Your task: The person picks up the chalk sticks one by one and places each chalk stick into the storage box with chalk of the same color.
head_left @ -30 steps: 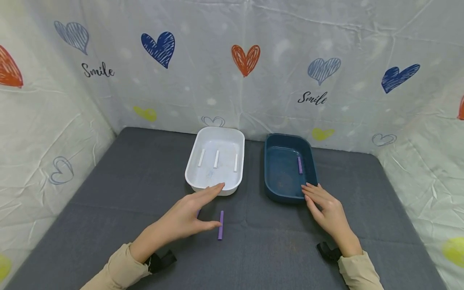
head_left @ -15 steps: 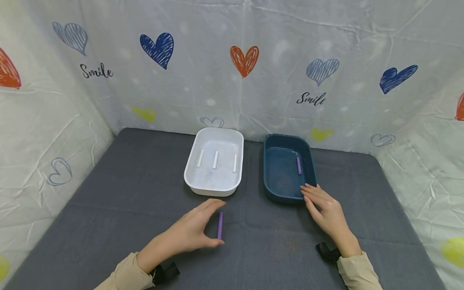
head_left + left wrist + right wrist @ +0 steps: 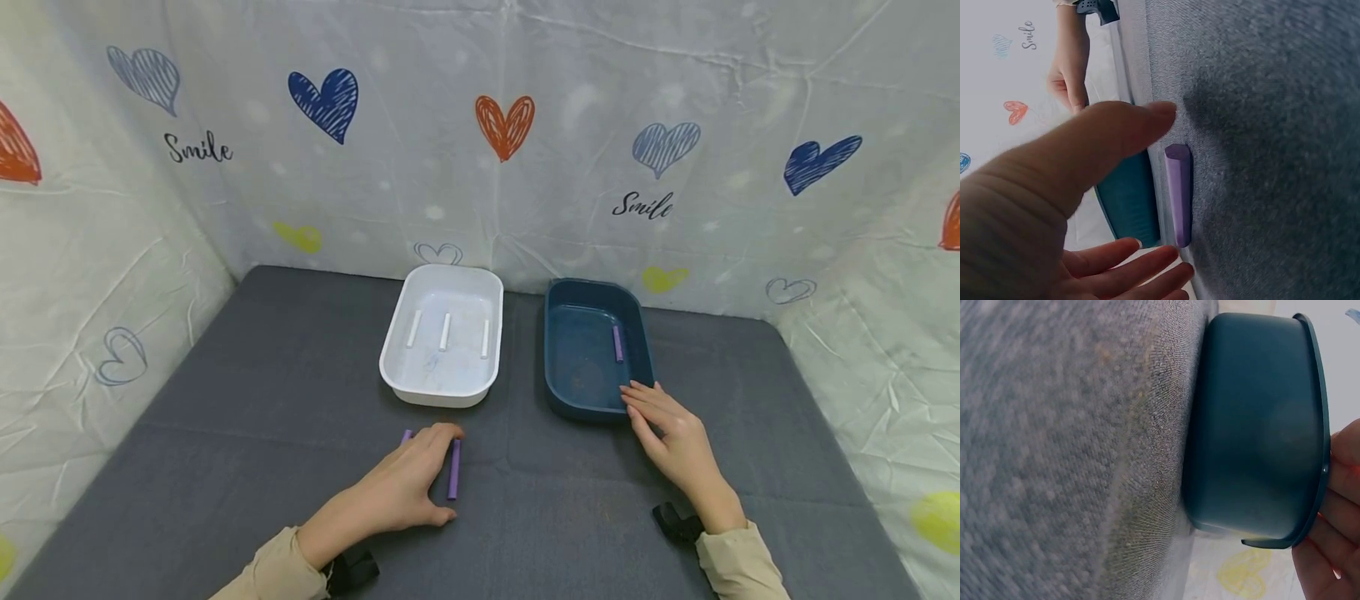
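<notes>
My left hand (image 3: 401,486) is low over the table, its thumb and fingers spread at either end of a purple chalk stick (image 3: 453,469). In the left wrist view the six-sided purple chalk (image 3: 1179,195) lies between thumb and fingertips, apart from them. A second purple chalk (image 3: 407,436) shows only its tip behind that hand. My right hand (image 3: 675,432) rests its fingers on the near right corner of the dark blue tub (image 3: 553,387). Inside the tub lies one purple chalk stick (image 3: 618,343). In the right wrist view the fingers touch the tub's rim (image 3: 1324,469).
Left of the blue tub stands a white tub (image 3: 442,397) with 3 white chalk sticks (image 3: 445,332) inside. Both tubs sit near the back of the grey cloth-covered table (image 3: 562,517). A printed curtain (image 3: 420,175) hangs behind and at the sides.
My left hand has come down and nearer the front edge, from beside the white tub to around the purple chalk. The right hand has stayed on the blue tub's corner.
</notes>
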Tool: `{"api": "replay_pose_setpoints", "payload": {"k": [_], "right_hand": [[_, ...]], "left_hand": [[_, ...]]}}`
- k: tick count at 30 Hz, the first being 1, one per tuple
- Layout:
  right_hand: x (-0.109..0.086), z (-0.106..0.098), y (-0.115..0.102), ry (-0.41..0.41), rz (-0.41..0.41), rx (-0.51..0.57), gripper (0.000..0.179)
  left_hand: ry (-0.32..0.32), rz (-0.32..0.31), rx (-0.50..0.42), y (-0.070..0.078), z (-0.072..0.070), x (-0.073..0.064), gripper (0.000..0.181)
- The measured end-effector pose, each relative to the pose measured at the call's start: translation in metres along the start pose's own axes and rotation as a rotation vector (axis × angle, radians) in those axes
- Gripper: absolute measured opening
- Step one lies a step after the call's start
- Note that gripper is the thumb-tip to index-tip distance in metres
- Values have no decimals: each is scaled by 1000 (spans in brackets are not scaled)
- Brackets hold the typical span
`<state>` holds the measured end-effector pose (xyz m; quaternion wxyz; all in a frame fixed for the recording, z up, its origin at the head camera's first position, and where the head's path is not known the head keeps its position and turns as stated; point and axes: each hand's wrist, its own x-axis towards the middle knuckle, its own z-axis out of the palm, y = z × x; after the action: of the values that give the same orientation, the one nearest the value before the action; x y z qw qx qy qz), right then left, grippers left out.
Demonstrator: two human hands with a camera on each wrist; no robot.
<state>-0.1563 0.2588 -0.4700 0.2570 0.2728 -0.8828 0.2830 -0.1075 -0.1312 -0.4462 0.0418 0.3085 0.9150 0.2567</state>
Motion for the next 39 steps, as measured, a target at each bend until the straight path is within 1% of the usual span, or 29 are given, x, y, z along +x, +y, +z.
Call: {"api": "replay_pose_setpoints", "payload": {"k": [4, 8, 12, 17, 20, 24, 26, 31, 35, 39], "right_hand": [[0, 1, 1, 2, -8, -1, 24], [0, 0, 0, 2, -4, 0, 24], [-1, 0, 0, 1, 3, 4, 24], [0, -1, 1, -1, 3, 9, 24], [0, 0, 2, 2, -4, 11, 24], [0, 0, 3, 16, -17, 15, 24], [1, 0, 3, 17, -23, 12, 24], [0, -1, 3, 8, -7, 11, 24], [-1, -1, 2, 13, -5, 11, 24], [-1, 0, 2, 11, -9, 16, 24]], "left_hand": [[-22, -55, -7, 1, 2, 0, 91], [-12, -94, -25, 1, 3, 0, 90], [12, -115, -36, 1, 5, 1, 86], [25, -117, -28, 0, 7, 2, 85], [34, -99, -16, 0, 7, 3, 85], [54, -51, 7, 1, 8, 6, 82], [72, -28, 14, 2, 8, 8, 79], [118, 45, 21, 7, 8, 15, 76], [125, 108, 25, 12, 8, 22, 75], [119, 141, 35, 15, 9, 27, 76]]}}
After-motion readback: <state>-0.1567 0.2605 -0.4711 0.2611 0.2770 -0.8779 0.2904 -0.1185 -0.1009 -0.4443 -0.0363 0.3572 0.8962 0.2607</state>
